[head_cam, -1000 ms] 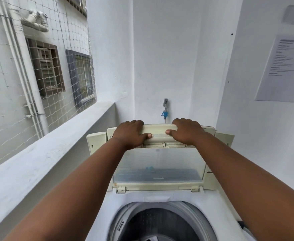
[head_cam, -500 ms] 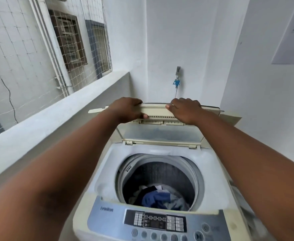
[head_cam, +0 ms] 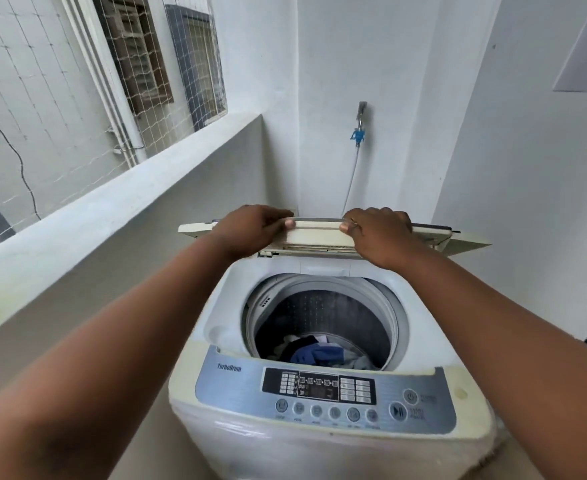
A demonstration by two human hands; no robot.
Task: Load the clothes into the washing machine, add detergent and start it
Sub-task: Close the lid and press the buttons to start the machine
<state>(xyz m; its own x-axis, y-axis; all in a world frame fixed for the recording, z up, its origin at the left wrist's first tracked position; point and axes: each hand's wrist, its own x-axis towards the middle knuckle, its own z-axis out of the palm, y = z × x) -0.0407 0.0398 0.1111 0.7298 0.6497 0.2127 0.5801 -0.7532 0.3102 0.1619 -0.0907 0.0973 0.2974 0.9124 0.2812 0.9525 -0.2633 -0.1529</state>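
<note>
Clothes (head_cam: 320, 353) in drum; both hands grip lid (head_cam: 316, 233); ledge (head_cam: 112, 209) left.

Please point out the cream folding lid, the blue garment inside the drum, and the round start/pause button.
Cream folding plastic lid (head_cam: 316, 237), head view: front edge.
Blue garment (head_cam: 307, 355), head view: middle fold.
Round start/pause button (head_cam: 397, 411), head view: centre.

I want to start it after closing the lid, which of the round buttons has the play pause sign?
The play-pause button, the larger one low on the control panel's right end, just under the power button.
</note>
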